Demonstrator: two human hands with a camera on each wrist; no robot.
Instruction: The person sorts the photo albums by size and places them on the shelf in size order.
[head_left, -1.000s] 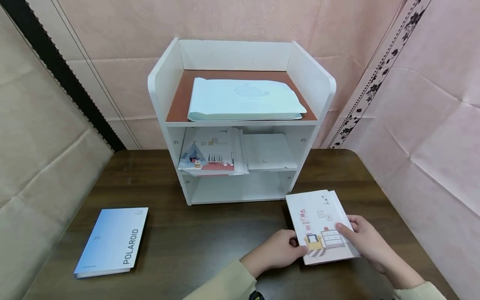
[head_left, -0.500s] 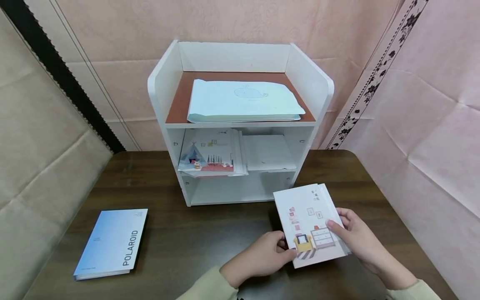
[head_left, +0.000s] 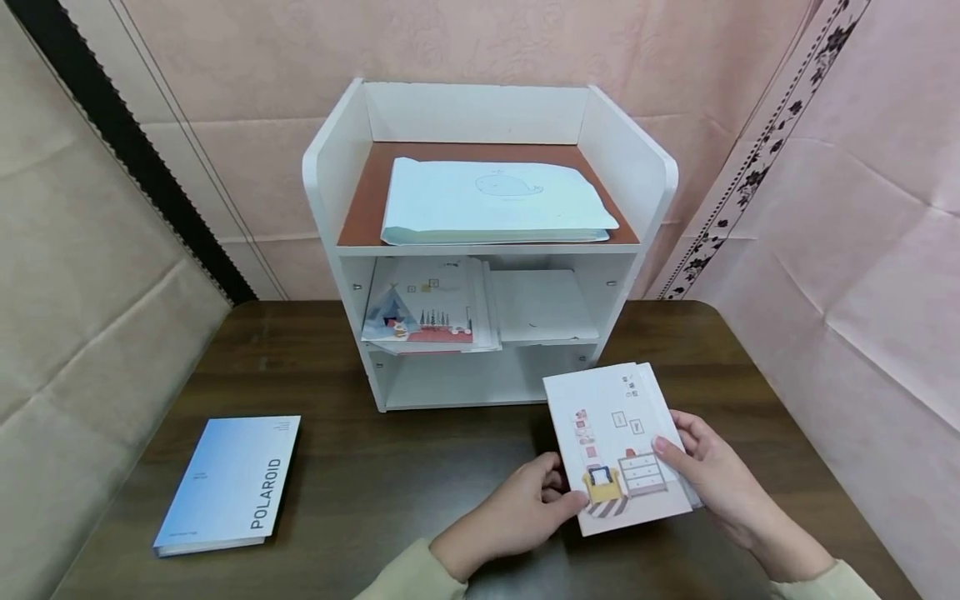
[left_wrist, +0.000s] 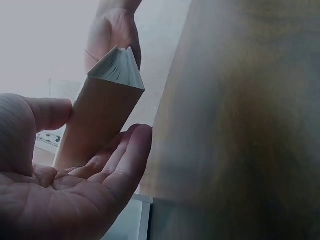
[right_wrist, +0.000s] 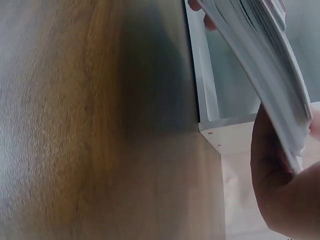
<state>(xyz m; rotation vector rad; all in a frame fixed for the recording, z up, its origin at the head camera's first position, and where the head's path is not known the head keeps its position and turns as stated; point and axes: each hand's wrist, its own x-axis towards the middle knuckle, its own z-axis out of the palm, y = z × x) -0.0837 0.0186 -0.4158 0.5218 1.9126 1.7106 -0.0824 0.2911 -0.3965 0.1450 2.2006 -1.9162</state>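
Both hands hold a white notebook [head_left: 615, 450] with a cartoon room on its cover, above the table in front of the shelf's right side. My left hand [head_left: 517, 508] has its thumb over the notebook's left edge and its fingers beneath. In the left wrist view, that thumb [left_wrist: 52, 114] and the curled fingers lie either side of the broad spine [left_wrist: 97, 120]. My right hand [head_left: 723, 492] pinches the opposite edge, thumb on the cover and fingers behind. Seen from the right wrist, the page edges [right_wrist: 265, 75] slope downward, slightly parted.
A small white shelf [head_left: 637, 167] stands at the table's back. On its top lies a pale blue folder-like item [head_left: 480, 204] with a whale drawing. Several illustrated notebooks [head_left: 420, 308] fill the middle shelf's left side. A blue POLAROID book [head_left: 225, 483] lies on the table [head_left: 360, 467] at left.
Both hands have moved left and slightly away from me with the notebook, mostly during the first half second. The shelf's contents and the blue book have stayed in place.
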